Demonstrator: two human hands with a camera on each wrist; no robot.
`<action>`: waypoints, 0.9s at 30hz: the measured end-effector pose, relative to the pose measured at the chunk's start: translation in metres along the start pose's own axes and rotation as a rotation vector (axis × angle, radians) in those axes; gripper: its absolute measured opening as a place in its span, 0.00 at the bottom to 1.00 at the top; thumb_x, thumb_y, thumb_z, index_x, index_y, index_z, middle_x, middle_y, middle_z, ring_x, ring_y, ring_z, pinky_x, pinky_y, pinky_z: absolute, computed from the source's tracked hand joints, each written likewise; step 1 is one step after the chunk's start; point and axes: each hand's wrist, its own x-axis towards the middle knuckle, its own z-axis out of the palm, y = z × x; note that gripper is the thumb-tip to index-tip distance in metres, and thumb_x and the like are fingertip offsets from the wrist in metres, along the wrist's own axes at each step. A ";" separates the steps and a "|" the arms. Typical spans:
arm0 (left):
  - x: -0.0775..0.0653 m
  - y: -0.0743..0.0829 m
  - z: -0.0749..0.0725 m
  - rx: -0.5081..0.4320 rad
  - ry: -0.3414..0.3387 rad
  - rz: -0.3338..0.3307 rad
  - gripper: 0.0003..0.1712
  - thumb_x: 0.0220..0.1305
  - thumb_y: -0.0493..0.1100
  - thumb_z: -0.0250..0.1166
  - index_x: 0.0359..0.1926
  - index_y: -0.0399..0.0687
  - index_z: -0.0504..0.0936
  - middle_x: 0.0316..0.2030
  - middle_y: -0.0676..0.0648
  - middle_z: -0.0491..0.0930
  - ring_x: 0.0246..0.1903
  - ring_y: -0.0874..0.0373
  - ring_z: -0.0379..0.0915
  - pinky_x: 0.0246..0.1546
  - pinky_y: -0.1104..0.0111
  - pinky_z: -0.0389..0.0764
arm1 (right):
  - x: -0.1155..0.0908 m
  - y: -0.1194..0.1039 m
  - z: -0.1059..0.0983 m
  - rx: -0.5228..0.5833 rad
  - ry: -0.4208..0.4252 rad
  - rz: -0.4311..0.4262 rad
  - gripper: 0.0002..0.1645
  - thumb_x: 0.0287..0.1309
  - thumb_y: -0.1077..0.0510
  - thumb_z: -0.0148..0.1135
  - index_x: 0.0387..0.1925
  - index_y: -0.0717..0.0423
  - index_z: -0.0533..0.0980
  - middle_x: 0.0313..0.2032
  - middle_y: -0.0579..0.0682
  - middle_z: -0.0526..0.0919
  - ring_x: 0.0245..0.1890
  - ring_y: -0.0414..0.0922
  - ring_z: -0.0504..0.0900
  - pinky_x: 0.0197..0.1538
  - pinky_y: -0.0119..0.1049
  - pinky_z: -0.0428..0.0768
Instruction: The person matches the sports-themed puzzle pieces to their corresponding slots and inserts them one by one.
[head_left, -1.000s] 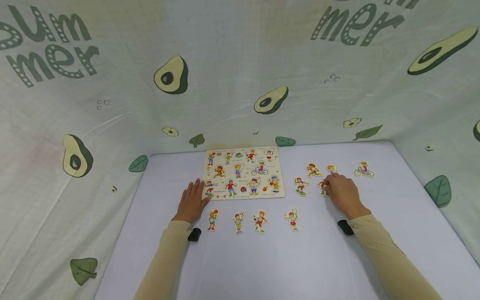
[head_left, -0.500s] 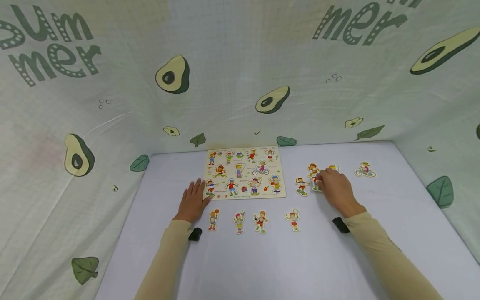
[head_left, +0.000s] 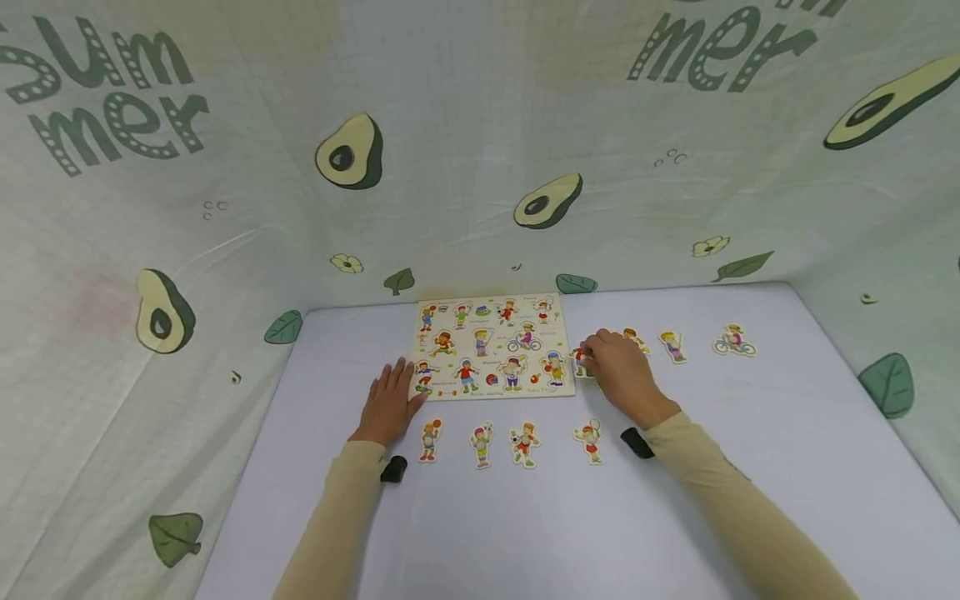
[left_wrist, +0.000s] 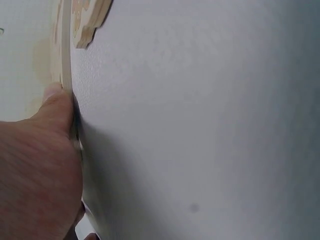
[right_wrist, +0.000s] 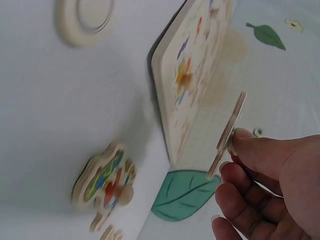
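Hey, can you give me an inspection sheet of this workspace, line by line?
Surface: white tabletop.
Job's things: puzzle board with printed sports figures; four loose pieces on its near side, others to its right, including a bicycle piece.
Clutter: nothing seen.
Left hand: touches the board's left edge.
Right hand: pinches a figure piece by the board's right edge.
Wrists: small black object at each.
Cables: nothing seen.
Surroundings: pale fabric backdrop printed with avocados, leaves and "summer" lettering.
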 end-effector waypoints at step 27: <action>0.000 -0.001 0.002 -0.008 0.018 0.004 0.42 0.82 0.53 0.56 0.84 0.37 0.51 0.84 0.35 0.46 0.83 0.35 0.37 0.82 0.41 0.44 | 0.049 -0.108 0.057 0.003 -0.113 -0.235 0.07 0.65 0.59 0.75 0.38 0.58 0.83 0.36 0.51 0.82 0.38 0.49 0.83 0.45 0.44 0.85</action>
